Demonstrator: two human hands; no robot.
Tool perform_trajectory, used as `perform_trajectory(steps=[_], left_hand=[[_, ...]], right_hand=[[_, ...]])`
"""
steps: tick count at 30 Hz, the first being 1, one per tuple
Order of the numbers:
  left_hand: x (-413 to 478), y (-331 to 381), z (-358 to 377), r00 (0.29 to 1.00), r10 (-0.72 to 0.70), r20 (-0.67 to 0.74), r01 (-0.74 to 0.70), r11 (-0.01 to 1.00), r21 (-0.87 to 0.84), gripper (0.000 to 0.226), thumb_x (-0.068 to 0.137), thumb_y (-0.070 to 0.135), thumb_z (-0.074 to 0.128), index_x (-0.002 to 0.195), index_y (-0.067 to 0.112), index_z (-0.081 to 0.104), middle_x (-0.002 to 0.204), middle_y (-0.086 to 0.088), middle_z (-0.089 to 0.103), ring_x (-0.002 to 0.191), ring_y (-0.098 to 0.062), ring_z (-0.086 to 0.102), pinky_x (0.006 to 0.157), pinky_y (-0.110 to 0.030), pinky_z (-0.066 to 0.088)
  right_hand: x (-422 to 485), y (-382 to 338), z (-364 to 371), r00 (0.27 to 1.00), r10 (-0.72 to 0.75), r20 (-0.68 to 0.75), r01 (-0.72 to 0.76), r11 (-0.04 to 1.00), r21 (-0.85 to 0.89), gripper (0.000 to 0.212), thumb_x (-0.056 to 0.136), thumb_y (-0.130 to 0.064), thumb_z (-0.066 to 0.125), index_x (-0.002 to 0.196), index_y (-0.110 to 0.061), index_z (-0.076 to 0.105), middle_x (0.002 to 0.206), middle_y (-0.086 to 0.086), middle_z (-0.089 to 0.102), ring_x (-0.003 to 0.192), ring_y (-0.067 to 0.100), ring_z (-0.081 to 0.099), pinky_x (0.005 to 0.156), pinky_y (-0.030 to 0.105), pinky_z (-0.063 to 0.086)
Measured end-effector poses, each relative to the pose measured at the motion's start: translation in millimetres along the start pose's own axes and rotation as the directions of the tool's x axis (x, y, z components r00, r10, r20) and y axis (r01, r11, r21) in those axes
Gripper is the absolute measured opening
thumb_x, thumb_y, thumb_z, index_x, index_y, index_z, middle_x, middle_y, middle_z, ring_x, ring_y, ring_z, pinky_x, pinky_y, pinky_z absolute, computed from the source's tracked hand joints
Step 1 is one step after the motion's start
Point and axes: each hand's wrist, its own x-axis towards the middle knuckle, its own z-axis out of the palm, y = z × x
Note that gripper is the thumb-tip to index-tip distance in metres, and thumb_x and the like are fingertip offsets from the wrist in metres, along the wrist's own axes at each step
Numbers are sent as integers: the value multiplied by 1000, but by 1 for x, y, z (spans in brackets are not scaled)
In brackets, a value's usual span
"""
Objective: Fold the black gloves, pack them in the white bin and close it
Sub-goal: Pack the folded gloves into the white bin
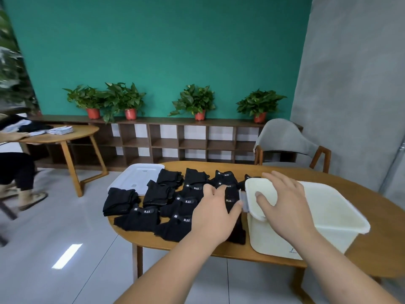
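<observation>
Head view | black fabric gloves point(171, 207) spread over oval wooden tabletop point(232, 249), just left of white plastic bin point(269, 235) | right hand point(285, 202) grip wide, fingers flat on cream bin lid point(260, 189) | left hand point(215, 213) grip relaxed, thumb at lid edge, holding nothing

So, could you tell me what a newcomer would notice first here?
The spread of black gloves covering the left half of the wooden table, beside the white bin on its right. The left hand and right hand meet at the bin's left end; four potted plants line the shelf behind.
</observation>
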Motion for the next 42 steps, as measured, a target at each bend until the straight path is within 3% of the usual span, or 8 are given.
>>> perform_trajectory(steps=[3,8,18,26,34,38,42], left_hand=[[2,-30,-9,999,-21,-42,21,1000,5,69,100,70,47,158,32,38,137,8,34,91,-11,60,75,-28,55],[7,-85,-25,994,-75,-85,75,997,6,65,101,65,49,156,30,41,134,7,37,88,-13,63,77,-36,60],[15,-197,-48,961,-214,-173,222,975,24,57,101,52,59,153,31,47,132,6,45,98,-11,62,78,-29,61],[23,-279,-58,908,-341,-241,365,929,58,51,100,43,62,148,28,54,133,0,50,127,-22,49,106,-36,50],[37,-342,-69,835,-523,-170,531,847,0,47,105,49,53,150,40,51,138,-6,52,132,-28,48,109,-47,51],[53,-359,-73,827,-552,-106,542,833,-108,46,105,45,56,151,39,53,137,-5,64,125,-29,59,105,-44,54],[67,-364,-75,835,-550,-22,547,833,-87,48,103,39,64,150,36,55,143,1,64,127,-28,61,106,-41,53]], right_hand=[[6,-31,25,993,-106,56,103,993,57,55,98,-48,61,150,-35,52,158,-9,47,146,19,33,119,42,36],[9,-82,67,962,-235,140,229,972,57,59,99,-49,59,154,-31,48,160,-6,44,150,20,31,125,43,30],[-2,-151,156,857,-346,382,328,938,114,65,102,-55,50,161,-36,31,170,-7,26,158,19,15,128,44,24],[-5,-174,227,759,-350,548,359,928,95,66,105,-64,38,164,-45,15,176,-6,-2,161,24,-3,130,49,16],[-14,-170,272,754,-370,543,441,898,-2,67,104,-71,13,164,-47,-1,174,-3,-19,161,27,-14,131,48,-2],[-19,-167,283,782,-377,496,432,902,5,67,103,-72,10,164,-48,3,174,-4,-16,162,25,-8,131,48,0],[-19,-166,286,788,-385,480,433,901,12,67,102,-72,13,164,-48,8,175,-4,-13,162,24,-4,131,47,2]])
